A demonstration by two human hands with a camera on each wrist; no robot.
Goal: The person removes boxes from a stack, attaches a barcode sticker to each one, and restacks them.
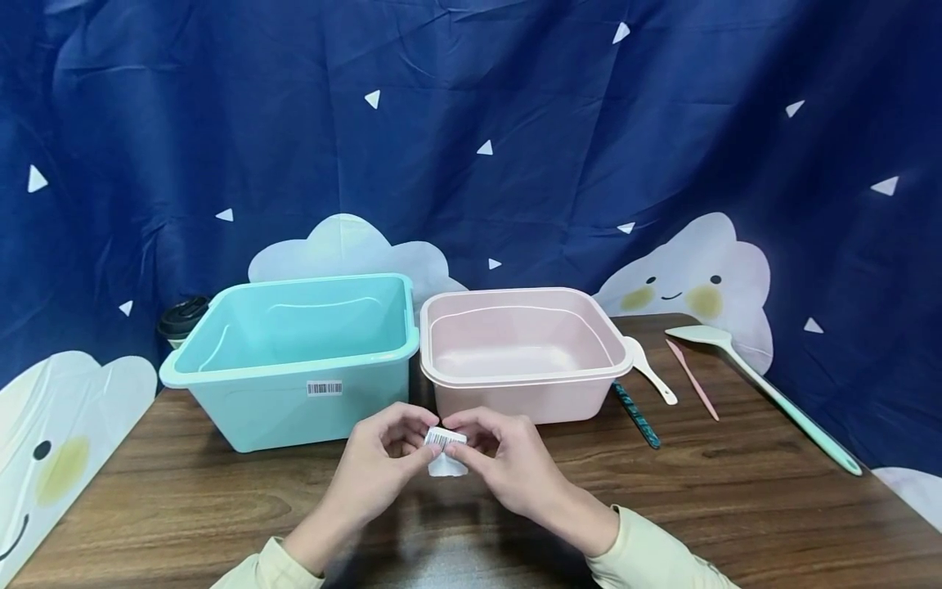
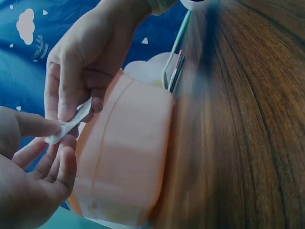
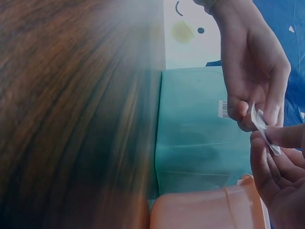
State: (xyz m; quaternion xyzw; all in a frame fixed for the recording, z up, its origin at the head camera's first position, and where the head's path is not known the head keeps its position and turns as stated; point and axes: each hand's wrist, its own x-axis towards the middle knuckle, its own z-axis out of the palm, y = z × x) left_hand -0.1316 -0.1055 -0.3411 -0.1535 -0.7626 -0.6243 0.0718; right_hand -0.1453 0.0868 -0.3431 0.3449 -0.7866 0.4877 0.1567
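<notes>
Both hands meet over the table's front middle, pinching a small white paper label with a printed barcode (image 1: pixel 446 467) between thumbs and fingers. My left hand (image 1: pixel 374 460) grips its left side, and my right hand (image 1: pixel 513 460) grips its right side. From the left wrist view the label (image 2: pixel 71 125) looks thin and slightly bent, seen nearly edge-on. In the right wrist view its layers (image 3: pixel 262 126) seem to part at one end. Behind the hands stand a turquoise tub (image 1: pixel 294 409) and a smaller pink tub (image 1: pixel 515 401).
Right of the pink tub lie a white rice paddle (image 1: pixel 652 378), a dark teal patterned strip (image 1: pixel 637 415), a thin pink stick (image 1: pixel 693 379) and a long pale-green spatula (image 1: pixel 791 409). A black-lidded cup (image 1: pixel 184 317) is partly hidden behind the turquoise tub. A blue curtain (image 1: pixel 471 123) hangs behind.
</notes>
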